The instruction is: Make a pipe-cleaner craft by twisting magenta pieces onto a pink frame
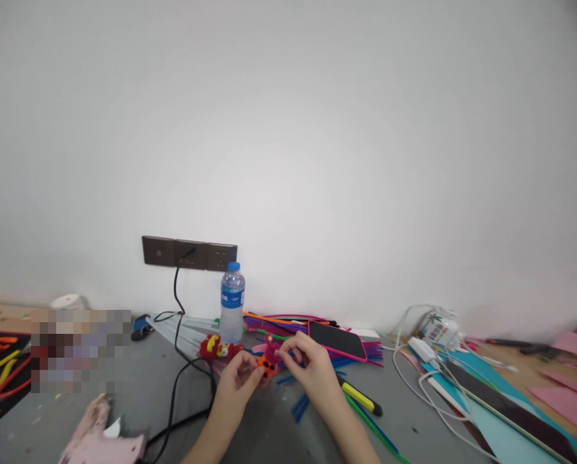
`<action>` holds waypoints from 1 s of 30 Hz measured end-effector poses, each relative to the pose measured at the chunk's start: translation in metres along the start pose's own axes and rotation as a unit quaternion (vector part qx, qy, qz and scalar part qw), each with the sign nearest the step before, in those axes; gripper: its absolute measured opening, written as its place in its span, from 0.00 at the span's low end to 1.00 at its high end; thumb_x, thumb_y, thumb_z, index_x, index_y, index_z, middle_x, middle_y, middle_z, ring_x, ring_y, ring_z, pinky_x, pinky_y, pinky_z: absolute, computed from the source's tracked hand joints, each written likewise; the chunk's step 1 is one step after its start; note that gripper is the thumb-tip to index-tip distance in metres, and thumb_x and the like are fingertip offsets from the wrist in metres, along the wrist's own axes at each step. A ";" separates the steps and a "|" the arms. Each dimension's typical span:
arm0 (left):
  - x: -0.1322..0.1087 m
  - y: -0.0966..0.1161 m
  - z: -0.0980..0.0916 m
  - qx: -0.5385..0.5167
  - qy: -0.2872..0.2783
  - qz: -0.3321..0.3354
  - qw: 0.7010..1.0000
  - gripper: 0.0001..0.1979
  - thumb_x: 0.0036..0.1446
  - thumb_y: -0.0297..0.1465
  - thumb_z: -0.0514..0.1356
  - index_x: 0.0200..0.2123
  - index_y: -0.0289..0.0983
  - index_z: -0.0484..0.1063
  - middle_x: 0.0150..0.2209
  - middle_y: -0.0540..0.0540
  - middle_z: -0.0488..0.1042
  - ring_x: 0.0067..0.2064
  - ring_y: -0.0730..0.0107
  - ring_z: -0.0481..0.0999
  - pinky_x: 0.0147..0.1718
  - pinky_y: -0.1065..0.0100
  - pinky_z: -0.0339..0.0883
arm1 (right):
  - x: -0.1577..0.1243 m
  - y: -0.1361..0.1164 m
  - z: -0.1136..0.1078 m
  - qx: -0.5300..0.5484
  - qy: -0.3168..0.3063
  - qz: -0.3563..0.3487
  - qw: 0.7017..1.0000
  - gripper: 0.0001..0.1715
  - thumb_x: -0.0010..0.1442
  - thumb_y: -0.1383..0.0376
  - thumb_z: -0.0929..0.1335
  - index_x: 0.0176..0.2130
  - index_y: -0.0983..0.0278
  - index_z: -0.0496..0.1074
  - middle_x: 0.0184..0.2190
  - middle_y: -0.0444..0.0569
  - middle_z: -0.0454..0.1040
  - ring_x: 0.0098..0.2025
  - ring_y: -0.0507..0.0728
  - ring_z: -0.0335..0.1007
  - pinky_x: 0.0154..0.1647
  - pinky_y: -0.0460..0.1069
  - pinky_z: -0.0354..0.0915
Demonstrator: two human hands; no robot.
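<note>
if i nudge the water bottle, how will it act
The bottle stands upright, tall and narrow, so a high push may tip it. It looks like clear plastic, likely to give when squeezed. With the blue cap on, spilling seems unlikely.

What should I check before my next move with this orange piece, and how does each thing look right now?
1. Left hand holding the orange piece: ok, pinched at its side.
2. Right hand gripping it too: cannot tell; it is close, but contact is unclear.
3. Bottle upright and capped: ok.
4. Cable clear of the left forearm: cannot tell; they meet in view, but depth is unclear.
5. Pipe cleaners gathered in one place: not ok; several lie apart.
</note>
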State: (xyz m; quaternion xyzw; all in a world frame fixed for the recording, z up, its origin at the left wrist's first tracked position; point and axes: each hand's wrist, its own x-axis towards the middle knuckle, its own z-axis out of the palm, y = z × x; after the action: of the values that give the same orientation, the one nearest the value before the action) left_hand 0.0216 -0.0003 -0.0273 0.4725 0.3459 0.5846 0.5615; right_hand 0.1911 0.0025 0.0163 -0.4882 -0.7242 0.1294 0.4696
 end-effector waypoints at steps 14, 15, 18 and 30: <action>0.003 -0.005 -0.003 -0.014 -0.002 -0.008 1.000 0.19 0.43 0.43 0.70 0.24 0.37 0.67 0.24 0.54 0.66 0.25 0.73 0.69 0.26 0.73 0.65 | 0.001 0.002 -0.003 -0.003 0.001 -0.004 1.000 0.07 0.58 0.68 0.67 0.28 0.64 0.72 0.21 0.38 0.53 0.24 0.52 0.58 0.27 0.46 0.55; 0.003 -0.005 -0.003 -0.012 -0.004 -0.013 1.000 0.19 0.43 0.44 0.70 0.25 0.37 0.67 0.25 0.54 0.67 0.25 0.73 0.69 0.26 0.73 0.65 | 0.002 0.002 -0.003 -0.001 -0.002 -0.004 1.000 0.07 0.58 0.68 0.67 0.28 0.64 0.73 0.20 0.38 0.53 0.23 0.52 0.57 0.27 0.46 0.55; 0.003 -0.007 -0.004 -0.014 0.004 -0.015 1.000 0.20 0.43 0.45 0.69 0.25 0.37 0.67 0.25 0.53 0.68 0.25 0.72 0.69 0.26 0.73 0.66 | 0.001 0.001 -0.002 -0.004 -0.010 -0.004 1.000 0.07 0.58 0.67 0.68 0.28 0.63 0.74 0.19 0.38 0.52 0.22 0.52 0.55 0.26 0.46 0.55; 0.003 -0.007 -0.002 -0.024 0.006 -0.003 1.000 0.17 0.43 0.42 0.70 0.29 0.36 0.73 0.29 0.50 0.72 0.29 0.68 0.72 0.28 0.68 0.71 | 0.000 0.001 -0.002 -0.029 -0.022 -0.009 0.999 0.06 0.57 0.68 0.68 0.28 0.62 0.73 0.20 0.38 0.53 0.23 0.52 0.55 0.26 0.45 0.55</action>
State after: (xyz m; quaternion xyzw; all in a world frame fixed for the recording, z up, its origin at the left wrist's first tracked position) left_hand 0.0222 0.0034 -0.0336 0.4544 0.3363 0.5938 0.5725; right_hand 0.1932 0.0022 0.0164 -0.4920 -0.7422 0.1142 0.4404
